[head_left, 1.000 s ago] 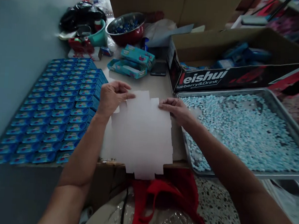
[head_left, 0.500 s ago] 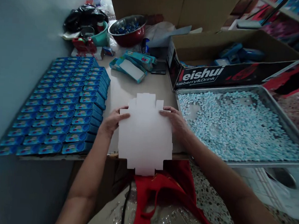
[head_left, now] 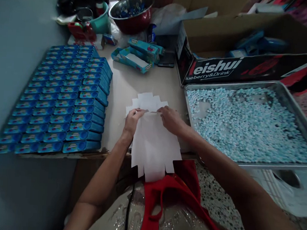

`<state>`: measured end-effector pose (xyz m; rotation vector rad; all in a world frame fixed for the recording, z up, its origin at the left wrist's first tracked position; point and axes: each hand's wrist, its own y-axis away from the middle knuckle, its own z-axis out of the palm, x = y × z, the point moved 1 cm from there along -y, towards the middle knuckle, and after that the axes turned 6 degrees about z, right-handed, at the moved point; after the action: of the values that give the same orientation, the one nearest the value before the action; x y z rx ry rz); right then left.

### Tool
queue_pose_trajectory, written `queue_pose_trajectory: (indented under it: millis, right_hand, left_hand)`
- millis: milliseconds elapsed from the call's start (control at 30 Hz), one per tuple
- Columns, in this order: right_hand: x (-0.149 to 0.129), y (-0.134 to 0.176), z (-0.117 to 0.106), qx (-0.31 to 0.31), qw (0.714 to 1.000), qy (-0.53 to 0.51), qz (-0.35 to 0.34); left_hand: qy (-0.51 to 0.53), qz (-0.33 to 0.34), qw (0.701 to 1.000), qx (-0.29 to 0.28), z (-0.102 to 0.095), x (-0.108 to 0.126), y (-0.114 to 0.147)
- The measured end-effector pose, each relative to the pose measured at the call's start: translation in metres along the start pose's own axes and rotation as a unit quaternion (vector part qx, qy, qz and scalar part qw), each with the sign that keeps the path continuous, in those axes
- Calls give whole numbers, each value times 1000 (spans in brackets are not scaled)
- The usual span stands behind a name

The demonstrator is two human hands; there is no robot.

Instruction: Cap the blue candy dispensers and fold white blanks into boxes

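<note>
A white die-cut carton blank (head_left: pixel 158 140) lies at the table's front edge, its near flaps overhanging toward my body. It is creased lengthwise, with its sides bent. My left hand (head_left: pixel 134 120) pinches the blank's left side near the far end, thumb pointing inward. Opposite it, my right hand (head_left: pixel 172 120) pinches the right side, fingertips on a small raised flap between the two hands. Tabs at the far end stick out beyond my fingers. Left of my left hand stand rows of small blue boxes (head_left: pixel 61 108), packed tightly together.
To the right, a metal tray (head_left: pixel 234 163) holds many pale blue and white pieces. Behind it stands a black carton (head_left: pixel 217 68) with blue items inside. Opened blue boxes (head_left: pixel 136 56), a red bowl (head_left: pixel 133 20) and a teal tub (head_left: pixel 100 20) are at the back.
The blank has gone from flat to creased, with its sides bent. Both hands have moved closer together. The view has shifted slightly, so the back items sit higher.
</note>
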<state>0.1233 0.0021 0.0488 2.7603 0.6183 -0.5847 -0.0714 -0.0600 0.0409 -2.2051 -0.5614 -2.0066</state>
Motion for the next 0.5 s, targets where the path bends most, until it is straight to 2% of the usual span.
queue_pose_trajectory:
  millis: [100,167,267,400,500]
  right_hand:
    - [-5,-7,-7,0,1000,-12,-16]
    - [-13,-14,-6,-4,1000,3,-26]
    - [-26,-26,-2,11,999,16,-33]
    - [-21,-31,0,54,995,-83,9]
    - [-5,-26,-3,28,983,-180,37]
  left_hand:
    - [71,-35,997,-18,0,-5,1]
    - [59,12,998,-8,5,-6,-4]
    - [19,114,993,39,19,-8,-17]
    - [51,169,979,102,30,-18,-28]
    - [46,181,975,121,31,-23,-24]
